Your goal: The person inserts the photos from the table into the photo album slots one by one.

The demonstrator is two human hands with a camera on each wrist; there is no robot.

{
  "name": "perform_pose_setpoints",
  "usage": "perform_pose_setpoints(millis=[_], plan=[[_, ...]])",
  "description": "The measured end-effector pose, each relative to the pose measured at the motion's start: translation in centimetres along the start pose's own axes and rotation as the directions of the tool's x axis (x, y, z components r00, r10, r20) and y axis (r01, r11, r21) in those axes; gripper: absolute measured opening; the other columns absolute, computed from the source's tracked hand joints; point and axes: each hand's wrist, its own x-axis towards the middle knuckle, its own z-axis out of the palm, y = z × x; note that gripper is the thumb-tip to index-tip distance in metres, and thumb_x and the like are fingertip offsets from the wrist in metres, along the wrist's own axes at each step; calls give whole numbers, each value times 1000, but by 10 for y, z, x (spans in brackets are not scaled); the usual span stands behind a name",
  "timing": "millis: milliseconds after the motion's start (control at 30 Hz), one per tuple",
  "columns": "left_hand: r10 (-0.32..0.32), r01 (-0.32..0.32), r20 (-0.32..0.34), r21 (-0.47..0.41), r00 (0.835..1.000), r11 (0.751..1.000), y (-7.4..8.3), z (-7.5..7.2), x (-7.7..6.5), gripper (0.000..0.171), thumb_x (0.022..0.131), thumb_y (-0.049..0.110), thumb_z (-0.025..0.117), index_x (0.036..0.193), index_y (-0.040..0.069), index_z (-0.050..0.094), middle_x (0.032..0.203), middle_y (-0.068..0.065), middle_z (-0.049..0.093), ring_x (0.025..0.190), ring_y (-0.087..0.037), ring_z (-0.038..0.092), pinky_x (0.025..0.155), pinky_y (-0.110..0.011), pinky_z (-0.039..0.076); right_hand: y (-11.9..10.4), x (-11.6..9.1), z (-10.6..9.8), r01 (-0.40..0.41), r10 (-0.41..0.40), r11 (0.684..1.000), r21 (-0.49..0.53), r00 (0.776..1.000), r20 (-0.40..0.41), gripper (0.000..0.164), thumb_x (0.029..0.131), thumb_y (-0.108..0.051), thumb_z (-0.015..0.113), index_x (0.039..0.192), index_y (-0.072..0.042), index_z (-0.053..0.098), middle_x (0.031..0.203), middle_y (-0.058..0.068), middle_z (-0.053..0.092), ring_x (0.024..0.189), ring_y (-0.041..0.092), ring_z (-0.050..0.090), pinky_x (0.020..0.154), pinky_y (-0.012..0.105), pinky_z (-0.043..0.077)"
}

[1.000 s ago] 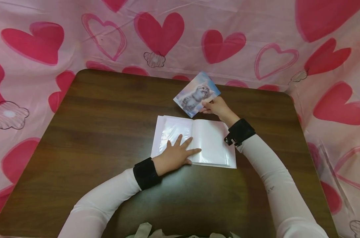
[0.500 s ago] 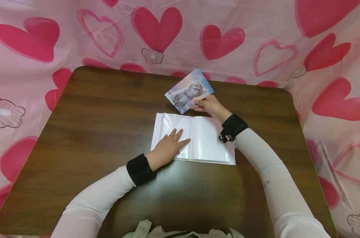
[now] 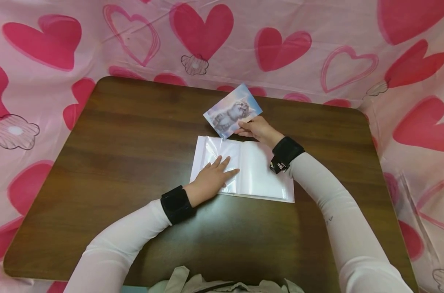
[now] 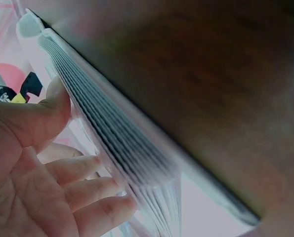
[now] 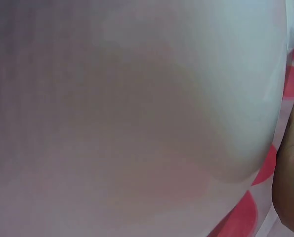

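A white photo album [image 3: 264, 173] with clear plastic sleeves lies spread on the table. My left hand [image 3: 211, 179] rests on its left page, fingers spread and straight. In the left wrist view the stacked album pages [image 4: 102, 113] show edge-on beside that hand's palm and fingers. My right hand [image 3: 256, 128] pinches a kitten photo card [image 3: 231, 112] by its lower right edge. The card is tilted over the album's top edge, its lowest corner near the left page; whether it touches cannot be told. In the right wrist view only part of the right hand [image 5: 291, 173] shows beside the white page.
The brown wooden table [image 3: 134, 134] has rounded corners and extends around the album on every side. A pink curtain [image 3: 240, 77] with red hearts hangs behind the table and along its sides. Black straps [image 3: 177, 204] circle both wrists.
Over the second, the right hand has brought the card left and slightly closer to the album's left page. The left hand has shifted a little left on the page.
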Motion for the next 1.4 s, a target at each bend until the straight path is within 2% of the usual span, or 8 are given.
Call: perform_pose_setpoints(millis=[233, 433, 667, 767, 933, 1000, 1200, 1400], plan=[[-14, 14, 21, -25, 1000, 1000, 0, -1, 0, 57, 90, 12, 61, 144, 22, 45, 154, -21, 28, 139, -40, 21, 104, -58, 36, 0, 5, -11, -49, 58, 965, -258, 998, 28, 14, 94, -3, 54, 89, 8, 61, 62, 8, 69, 59, 15, 69, 53, 19, 57], [-26, 29, 44, -68, 999, 997, -1, -3, 0, 58, 90, 12, 61, 145, 22, 44, 155, -20, 25, 140, -41, 17, 105, -59, 32, -4, 11, -20, 14, 48, 847, -532, 993, 104, 20, 92, -6, 59, 89, 12, 66, 60, 6, 69, 56, 13, 66, 52, 18, 55], [-2, 8, 76, -80, 997, 997, 0, -4, 2, 58, 92, 12, 60, 146, 21, 41, 156, -20, 22, 141, -40, 14, 106, -60, 31, -7, 17, -16, 69, 93, 668, -741, 980, 176, 22, 90, -15, 64, 87, 6, 68, 62, 2, 65, 59, 14, 58, 56, 21, 49], [26, -24, 70, -21, 997, 999, -1, -6, -1, 57, 92, 19, 60, 146, 21, 42, 157, -18, 23, 141, -38, 14, 105, -59, 33, -10, 17, -13, 72, 70, 643, -763, 986, 152, 29, 89, -21, 66, 100, 4, 57, 70, 5, 56, 61, 17, 50, 56, 26, 42], [95, -100, 109, 42, 989, 994, -2, -9, -9, 65, 84, 28, 70, 144, 21, 45, 156, -14, 27, 141, -35, 19, 102, -61, 35, -13, 24, -7, 128, -80, 722, -680, 992, 101, 58, 91, -24, 63, 140, -9, 36, 76, 7, 47, 60, 18, 42, 52, 26, 35], [137, -144, 126, 54, 983, 988, -1, -9, -11, 67, 83, 26, 72, 144, 20, 46, 155, -15, 28, 141, -34, 20, 102, -62, 35, -14, 25, -6, 166, -128, 726, -667, 986, 105, 60, 92, -22, 61, 146, -15, 35, 77, 7, 47, 61, 20, 43, 51, 27, 35], [170, -177, 66, 116, 983, 977, -1, -4, -12, 61, 85, 23, 70, 142, 20, 48, 155, -14, 29, 141, -33, 20, 101, -60, 36, -12, 20, 0, 186, -79, 610, -771, 982, 174, 37, 95, -24, 57, 130, -12, 61, 93, 8, 53, 74, 22, 45, 58, 29, 35], [167, -171, 50, 90, 985, 981, -4, -4, -12, 60, 87, 23, 68, 142, 17, 48, 154, -15, 31, 141, -33, 21, 99, -64, 36, -8, 11, 9, 276, -36, 481, -832, 955, 295, 33, 95, -21, 56, 123, -5, 65, 108, 16, 62, 84, 27, 51, 73, 35, 44]])
